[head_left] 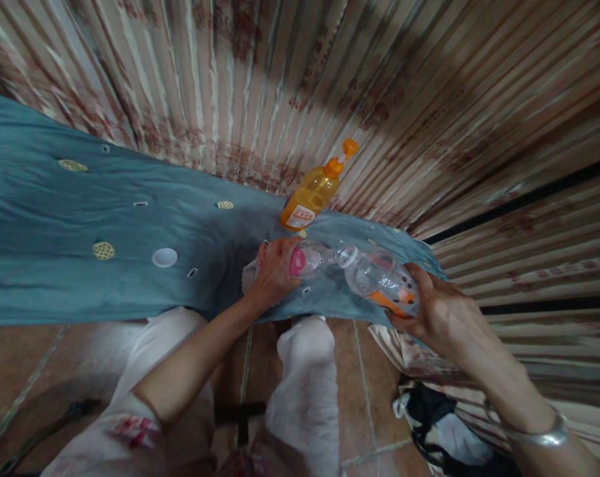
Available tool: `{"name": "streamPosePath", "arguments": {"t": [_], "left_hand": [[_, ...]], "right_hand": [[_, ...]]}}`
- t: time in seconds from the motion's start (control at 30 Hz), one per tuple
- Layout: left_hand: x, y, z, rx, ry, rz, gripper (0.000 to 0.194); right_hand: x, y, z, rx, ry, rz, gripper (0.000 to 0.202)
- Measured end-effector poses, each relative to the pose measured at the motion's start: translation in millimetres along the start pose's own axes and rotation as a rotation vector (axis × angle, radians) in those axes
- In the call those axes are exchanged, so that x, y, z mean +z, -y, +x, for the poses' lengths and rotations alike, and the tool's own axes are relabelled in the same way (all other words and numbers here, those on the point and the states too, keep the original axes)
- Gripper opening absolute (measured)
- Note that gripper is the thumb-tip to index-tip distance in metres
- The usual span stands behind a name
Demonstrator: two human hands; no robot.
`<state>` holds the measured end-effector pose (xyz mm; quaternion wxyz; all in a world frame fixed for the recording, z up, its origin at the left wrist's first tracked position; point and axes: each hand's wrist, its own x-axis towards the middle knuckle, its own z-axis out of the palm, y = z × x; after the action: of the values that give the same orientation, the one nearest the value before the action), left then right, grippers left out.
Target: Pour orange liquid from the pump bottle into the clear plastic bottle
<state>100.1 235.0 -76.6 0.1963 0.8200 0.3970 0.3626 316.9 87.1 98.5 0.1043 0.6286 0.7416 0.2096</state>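
Observation:
My left hand (274,271) is wrapped around a clear plastic bottle with a pink label (307,259), which lies on its side, mouth pointing right. In my right hand (441,308) is a wider clear bottle with an orange label (382,278), gripped near its base and tilted so its neck points left. The two necks meet end to end; I cannot tell whether one sits inside the other. Both bottles look colourless inside, and any liquid is hard to make out. Just behind them stands a pump bottle (309,199) of amber liquid with an orange pump top.
A teal patterned cloth (130,291) covers the long surface before me, with a small white round lid-like disc (165,257) on it at left. Pleated curtains (220,86) hang close behind. A black and white cloth bundle (443,424) lies at lower right on the tiled floor (369,397).

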Motion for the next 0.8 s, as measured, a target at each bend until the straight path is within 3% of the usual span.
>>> {"name": "streamPosePath", "arguments": {"t": [0.8], "left_hand": [[-0.1,0.3,0.0,-0.012,0.021,0.0,0.079]], "right_hand": [[-3.6,1.3,0.1,0.02,0.041,-0.012,0.059]]}}
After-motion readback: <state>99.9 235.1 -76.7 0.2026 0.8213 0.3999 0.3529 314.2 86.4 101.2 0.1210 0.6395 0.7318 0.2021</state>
